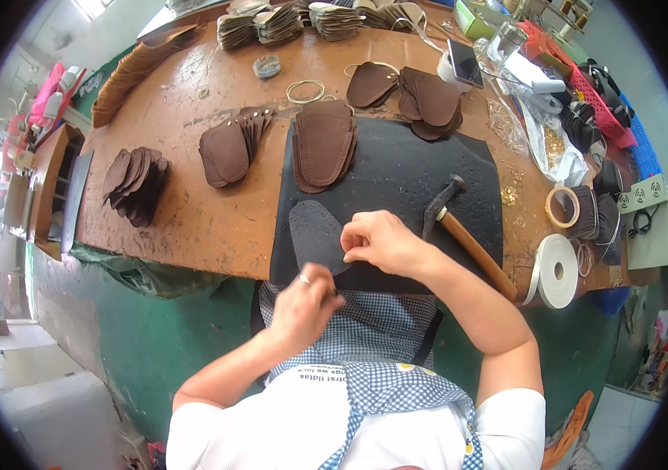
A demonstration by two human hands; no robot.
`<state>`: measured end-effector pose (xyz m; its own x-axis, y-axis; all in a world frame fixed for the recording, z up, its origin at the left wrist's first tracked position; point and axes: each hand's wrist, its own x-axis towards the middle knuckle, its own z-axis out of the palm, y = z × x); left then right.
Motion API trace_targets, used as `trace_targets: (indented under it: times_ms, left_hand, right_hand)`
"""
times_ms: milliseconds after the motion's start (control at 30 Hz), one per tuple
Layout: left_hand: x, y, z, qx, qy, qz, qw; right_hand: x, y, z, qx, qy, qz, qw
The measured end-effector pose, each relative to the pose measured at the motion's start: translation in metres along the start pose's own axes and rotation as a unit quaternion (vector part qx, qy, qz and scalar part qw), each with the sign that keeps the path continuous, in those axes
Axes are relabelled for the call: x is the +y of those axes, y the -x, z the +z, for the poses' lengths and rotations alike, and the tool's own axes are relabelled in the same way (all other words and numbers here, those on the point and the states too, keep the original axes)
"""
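Note:
A dark grey, tongue-shaped leather piece (pixel 314 227) with rounded ends lies on a black mat (pixel 397 172) before me. My right hand (pixel 385 244) pinches at its right edge, thumb and forefinger together. Just below its near end is my left hand (pixel 303 309), fingers curled in; whatever they hold, if anything, is hidden. A hammer (pixel 471 247) with a wooden handle rests to the right of my right hand. Beyond the piece, a stack of brown stitched leather pieces (pixel 323 145) sits on the mat's far part.
More brown leather stacks (pixel 232 150) (pixel 137 184) (pixel 432 102) stand on the brown table (pixel 185 227). At the right are a white tape roll (pixel 558 270), a tan tape roll (pixel 562 207) and a phone (pixel 465 63). Bundled pieces (pixel 279 25) line the far edge.

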<state>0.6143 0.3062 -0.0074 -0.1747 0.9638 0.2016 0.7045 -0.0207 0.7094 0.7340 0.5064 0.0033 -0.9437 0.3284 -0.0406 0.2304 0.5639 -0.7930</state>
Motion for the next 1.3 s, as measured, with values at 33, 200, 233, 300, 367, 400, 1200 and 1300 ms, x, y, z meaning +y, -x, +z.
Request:
trace_targets:
  times_ms: [33, 200, 233, 300, 367, 400, 1200, 1300]
  left_hand:
    - [0.005, 0.01, -0.003, -0.053, 0.028, 0.006, 0.998]
    - [0.006, 0.012, -0.019, 0.0, -0.01, 0.007, 1.0]
    - [0.0, 0.007, -0.023, 0.014, -0.065, 0.022, 0.998]
    - [-0.005, -0.002, -0.033, 0.012, -0.15, 0.055, 0.987]
    - [-0.019, -0.001, -0.039, -0.004, -0.158, 0.076, 0.985]
    - [-0.024, 0.002, -0.042, -0.017, -0.147, 0.094, 0.985]
    - [-0.028, 0.006, -0.035, -0.03, -0.114, 0.141, 0.983]
    - [-0.032, 0.007, -0.035, -0.024, -0.123, 0.151, 0.981]
  right_hand:
    - [0.003, 0.007, 0.007, 0.019, -0.031, -0.015, 0.999]
    - [-0.01, 0.044, 0.023, 0.187, -0.008, -0.087, 0.978]
    - [-0.012, 0.05, 0.025, 0.187, -0.006, -0.087, 0.978]
    - [-0.016, 0.063, 0.031, 0.258, -0.067, -0.032, 0.963]
    - [-0.017, 0.077, 0.032, 0.332, -0.039, -0.036, 0.942]
    - [-0.018, 0.085, 0.029, 0.356, -0.029, -0.026, 0.934]
    - [-0.013, 0.076, 0.063, 0.218, 0.257, -0.143, 0.93]
    - [-0.012, 0.077, 0.068, 0.226, 0.286, -0.154, 0.918]
